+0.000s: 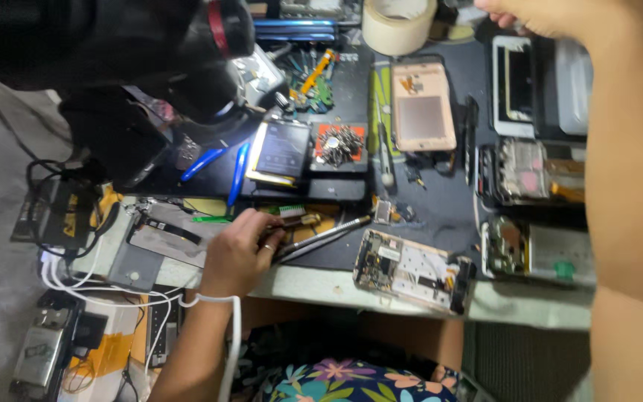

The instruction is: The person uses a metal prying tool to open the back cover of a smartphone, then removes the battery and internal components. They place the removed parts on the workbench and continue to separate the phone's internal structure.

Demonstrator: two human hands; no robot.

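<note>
Gripping tweezers (pixel 321 237), left hand (pixel 236 253), opened phone (pixel 414 269) nearby

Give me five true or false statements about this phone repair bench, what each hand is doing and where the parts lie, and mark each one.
1. The left hand holds metal tweezers. True.
2. The right hand rests on the opened phone at the near edge of the bench. False: it is raised at the far side, near the roll of tape, and nothing shows in it.
3. The blue-handled pliers lie beside the flat battery. True.
4. The roll of tape stands at the near edge. False: it is at the far edge.
5. A small tray of screws sits right of the battery. True.
</note>
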